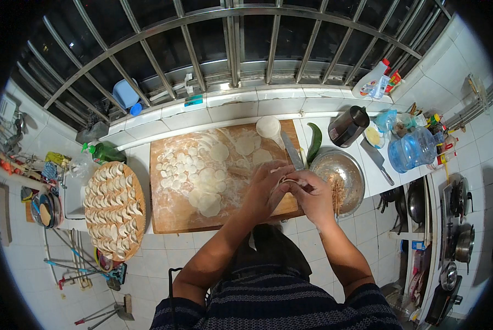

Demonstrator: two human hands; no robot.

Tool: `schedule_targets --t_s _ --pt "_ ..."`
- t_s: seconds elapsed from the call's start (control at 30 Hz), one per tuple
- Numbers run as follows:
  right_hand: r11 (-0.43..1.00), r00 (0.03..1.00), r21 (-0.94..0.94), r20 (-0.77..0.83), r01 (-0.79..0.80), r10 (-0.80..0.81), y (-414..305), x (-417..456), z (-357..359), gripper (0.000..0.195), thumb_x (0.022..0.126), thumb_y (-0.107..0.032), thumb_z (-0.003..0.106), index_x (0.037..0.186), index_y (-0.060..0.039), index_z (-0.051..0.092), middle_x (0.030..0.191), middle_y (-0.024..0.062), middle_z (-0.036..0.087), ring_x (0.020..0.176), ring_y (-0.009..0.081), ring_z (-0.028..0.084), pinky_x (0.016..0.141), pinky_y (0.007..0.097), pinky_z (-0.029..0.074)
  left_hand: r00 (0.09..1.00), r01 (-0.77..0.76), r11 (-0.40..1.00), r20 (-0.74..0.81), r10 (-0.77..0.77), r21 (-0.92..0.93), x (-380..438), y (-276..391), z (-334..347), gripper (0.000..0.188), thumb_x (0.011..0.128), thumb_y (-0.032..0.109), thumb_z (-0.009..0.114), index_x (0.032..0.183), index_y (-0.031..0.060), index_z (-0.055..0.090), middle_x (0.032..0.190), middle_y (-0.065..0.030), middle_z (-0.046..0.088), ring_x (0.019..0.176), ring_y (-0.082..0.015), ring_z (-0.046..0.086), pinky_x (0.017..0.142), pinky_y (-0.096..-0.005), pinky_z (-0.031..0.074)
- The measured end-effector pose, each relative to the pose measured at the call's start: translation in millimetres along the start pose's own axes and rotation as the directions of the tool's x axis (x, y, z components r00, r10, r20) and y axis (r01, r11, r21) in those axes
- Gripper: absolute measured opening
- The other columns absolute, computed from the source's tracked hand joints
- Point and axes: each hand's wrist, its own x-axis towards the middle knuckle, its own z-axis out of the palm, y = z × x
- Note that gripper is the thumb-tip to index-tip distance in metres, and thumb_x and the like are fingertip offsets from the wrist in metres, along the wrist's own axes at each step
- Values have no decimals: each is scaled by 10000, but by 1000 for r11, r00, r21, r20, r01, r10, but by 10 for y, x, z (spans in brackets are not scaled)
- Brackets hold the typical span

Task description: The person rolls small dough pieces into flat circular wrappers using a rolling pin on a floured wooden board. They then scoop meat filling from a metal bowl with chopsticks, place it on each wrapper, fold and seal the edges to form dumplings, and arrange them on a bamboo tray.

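Over the right side of a floured wooden board [172, 222], my left hand [267, 192] and my right hand [315, 194] meet around a folded dough wrapper [287, 181]; its inside is hidden by my fingers. Rolled dough rounds [205, 200] and small dough pieces [176, 165] lie on the board, with a rolling pin [239, 170] partly behind my left hand. A knife [291, 150] and a white scoop [268, 126] rest at the board's upper right. Right of my hands stands a metal bowl [353, 177] holding minced filling [336, 189].
At left, a round tray [142, 206] holds many shaped dumplings [114, 202] beside a sink [73, 196]. Behind the bowl are a green vegetable [313, 142] and a dark jug [348, 126]. Farther right lie a cleaver [376, 159] and a blue water bottle [413, 150]. A barred window spans the back.
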Motion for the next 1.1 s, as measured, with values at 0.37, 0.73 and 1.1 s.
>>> schedule_targets --t_s 0.37,0.73,1.1 --pt "936 998 346 -45 58 -46 262 -16 259 393 809 -139 682 1153 -35 525 1065 81 584 1010 160 551 880 304 429 892 387 736 24 -451 -556 -181 -34 102 391 990 259 359 1212 -17 523 1156 -153 585 1002 -257 587 876 -345 449" --pt "1000 998 -13 64 -10 11 36 1 314 274 947 -189 491 1083 38 562 960 138 632 841 159 623 706 265 493 892 404 729 59 -449 -552 -186 24 55 368 983 211 417 1293 24 481 1001 -81 607 794 -118 581 673 -246 504" --pt "968 958 128 163 216 -236 219 146 464 400 972 -273 404 1194 35 532 1443 198 286 1323 303 307 1058 380 279 933 321 850 -15 -360 -419 -229 20 -67 325 957 190 384 1151 -26 530 1191 -185 535 1103 -313 513 937 -377 395"
